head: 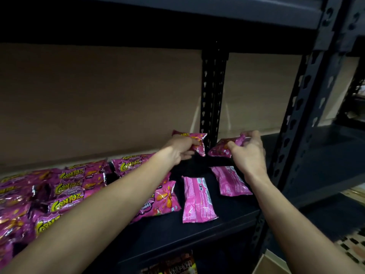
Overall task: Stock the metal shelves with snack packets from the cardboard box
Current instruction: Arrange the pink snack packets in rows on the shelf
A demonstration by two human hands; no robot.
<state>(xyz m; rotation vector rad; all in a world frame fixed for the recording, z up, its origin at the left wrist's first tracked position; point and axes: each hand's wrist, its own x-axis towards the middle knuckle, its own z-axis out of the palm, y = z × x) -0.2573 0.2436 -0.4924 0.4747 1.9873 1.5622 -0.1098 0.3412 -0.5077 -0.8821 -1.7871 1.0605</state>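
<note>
Both my arms reach deep over a black metal shelf (217, 214). My left hand (181, 149) grips a pink snack packet (198, 142) near the shelf's back, by the rear upright. My right hand (248, 153) pinches a second pink packet (221, 148) just to the right of it. Two pink packets lie face down in front: one (196, 198) in the middle, another (230, 180) under my right wrist. Several pink Corntoz packets (65, 190) cover the left part of the shelf. A corner of the cardboard box (270, 264) shows at the bottom right.
A black slotted rear post (212, 91) stands right behind the held packets. A front upright (300, 115) rises at the right. The shelf above (158, 20) hangs low overhead. Darker snack packs (173, 264) sit on the shelf below. A neighbouring rack (325, 155) lies to the right.
</note>
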